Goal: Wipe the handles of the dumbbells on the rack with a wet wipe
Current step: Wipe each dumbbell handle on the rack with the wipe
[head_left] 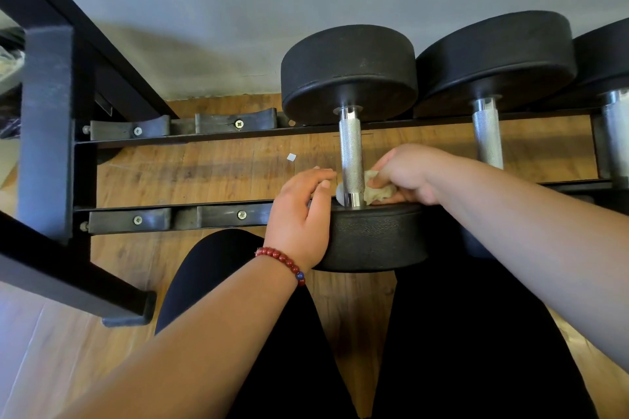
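A black dumbbell lies across the two rails of the rack, its knurled steel handle pointing away from me. My right hand holds a crumpled, off-white wet wipe against the near end of that handle, just above the near weight head. A bit of the wipe shows on the handle's left side too. My left hand rests on the left edge of the near head, fingers loosely bent, thumb close to the handle. A second dumbbell's handle stands to the right.
A third dumbbell sits at the right edge. Empty rubber cradles line the rails to the left. The rack's black frame post stands at the left. Wooden floor lies below, with a small white scrap. My dark-clad legs are underneath.
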A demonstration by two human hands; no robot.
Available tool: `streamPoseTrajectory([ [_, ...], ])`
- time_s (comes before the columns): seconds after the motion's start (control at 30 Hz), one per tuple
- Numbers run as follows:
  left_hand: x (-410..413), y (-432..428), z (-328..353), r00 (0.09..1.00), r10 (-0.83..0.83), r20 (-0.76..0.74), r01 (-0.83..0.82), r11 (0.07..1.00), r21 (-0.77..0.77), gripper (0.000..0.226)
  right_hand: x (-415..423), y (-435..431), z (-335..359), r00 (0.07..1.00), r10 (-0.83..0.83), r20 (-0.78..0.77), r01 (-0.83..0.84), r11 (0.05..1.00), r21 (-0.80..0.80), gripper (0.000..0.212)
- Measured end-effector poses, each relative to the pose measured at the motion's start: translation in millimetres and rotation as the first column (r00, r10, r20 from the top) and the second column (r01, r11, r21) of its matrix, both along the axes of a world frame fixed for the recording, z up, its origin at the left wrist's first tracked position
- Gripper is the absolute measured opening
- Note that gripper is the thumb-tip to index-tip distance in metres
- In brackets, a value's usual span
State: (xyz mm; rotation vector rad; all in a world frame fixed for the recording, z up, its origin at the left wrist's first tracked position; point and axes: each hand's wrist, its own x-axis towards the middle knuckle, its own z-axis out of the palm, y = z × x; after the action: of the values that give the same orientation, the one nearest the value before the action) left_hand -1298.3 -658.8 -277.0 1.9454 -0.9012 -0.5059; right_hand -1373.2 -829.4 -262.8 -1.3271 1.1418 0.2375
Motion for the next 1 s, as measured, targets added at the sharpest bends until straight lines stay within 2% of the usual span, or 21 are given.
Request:
streamPoseTrajectory([
  [0.1,0.0,-0.3,-0.8,1.000,0.003,-0.008,-0.003,1.000,0.000,0.045,4.1,0.9,2.6,0.999,0.034,-0.037,-0.034,0.999,-0.019,0.029],
  [0.23,1.6,-0.5,-2.9,1.000,0.004,-0.011,-0.005,1.000,-0.005,0.040,-6.1,-4.7,3.2,1.000,0.017,-0.019,-0.018,0.998,-0.057,0.028],
  [0.33,0.0,-0.4,-1.1,1.000,0.003,-0.014,-0.003,1.000,-0.001,0.043,-3.2,-2.1,-3.5,0.998,0.033,-0.050,-0.040,0.989,-0.146,0.030],
  [0.5,-1.0,-0.5,0.8,1.000,0.006,-0.004,-0.006,1.000,-0.012,0.041,3.4,0.1,-0.7,0.998,0.027,-0.050,-0.029,0.999,-0.024,0.030],
  [0.67,-0.1,0.0,-0.2,1.000,0.008,-0.009,-0.008,1.000,0.001,0.034,-9.7,-3.2,1.7,0.999,0.037,0.002,-0.037,0.994,-0.098,0.023],
  [0.83,-1.3,0.3,0.0,1.000,0.014,-0.015,-0.014,1.000,0.011,0.033,1.5,1.5,-2.3,1.000,0.019,-0.021,-0.020,0.999,-0.032,0.027],
  [1.0,-0.3,1.0,-0.5,1.000,0.021,-0.013,-0.021,1.000,0.015,0.032,-8.4,-3.4,-0.5,1.000,0.007,0.008,-0.006,0.998,-0.068,0.025],
])
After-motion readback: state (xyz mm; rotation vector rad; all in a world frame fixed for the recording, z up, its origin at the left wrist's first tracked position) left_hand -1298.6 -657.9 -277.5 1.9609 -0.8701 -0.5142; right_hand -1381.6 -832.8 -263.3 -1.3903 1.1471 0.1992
